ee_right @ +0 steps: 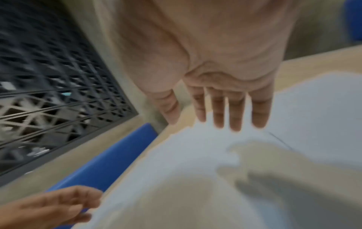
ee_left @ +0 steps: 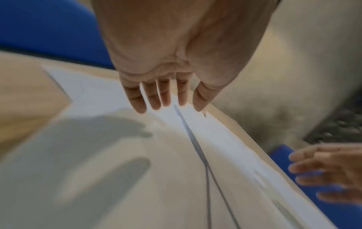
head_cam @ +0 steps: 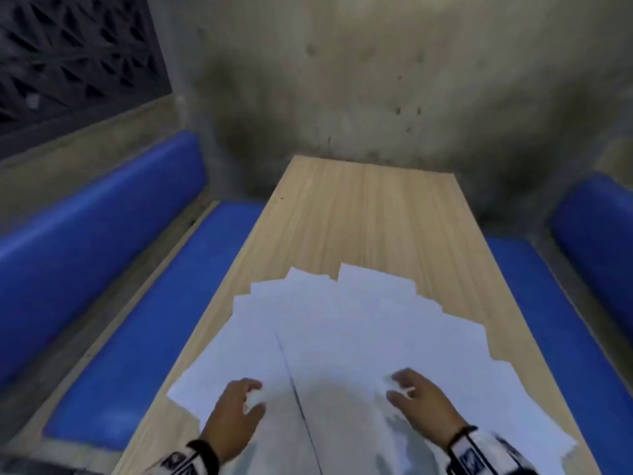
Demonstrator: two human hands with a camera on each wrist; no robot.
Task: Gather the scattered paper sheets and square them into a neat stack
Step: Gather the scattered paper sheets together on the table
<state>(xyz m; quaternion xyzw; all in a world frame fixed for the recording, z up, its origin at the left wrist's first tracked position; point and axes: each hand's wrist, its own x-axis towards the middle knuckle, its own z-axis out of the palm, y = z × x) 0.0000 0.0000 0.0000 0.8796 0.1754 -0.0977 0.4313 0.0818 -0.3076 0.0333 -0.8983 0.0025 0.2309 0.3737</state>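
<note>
Several white paper sheets (head_cam: 342, 330) lie fanned out and overlapping across the near half of a light wooden table (head_cam: 370, 214). My left hand (head_cam: 239, 402) hovers palm down over the left side of the spread, fingers loosely spread and holding nothing. My right hand (head_cam: 414, 399) hovers over the right side in the same way. In the left wrist view my left hand (ee_left: 164, 102) has straight fingers above the sheets (ee_left: 109, 139), casting a shadow. In the right wrist view my right hand (ee_right: 221, 119) is also flat with straight fingers above the sheets (ee_right: 176, 162).
Blue padded benches run along both sides of the table (head_cam: 113, 303) (head_cam: 555, 303). A stained concrete wall (head_cam: 376, 80) closes the far end, with a dark lattice grille (head_cam: 68, 53) at the upper left. The table's far half is bare wood.
</note>
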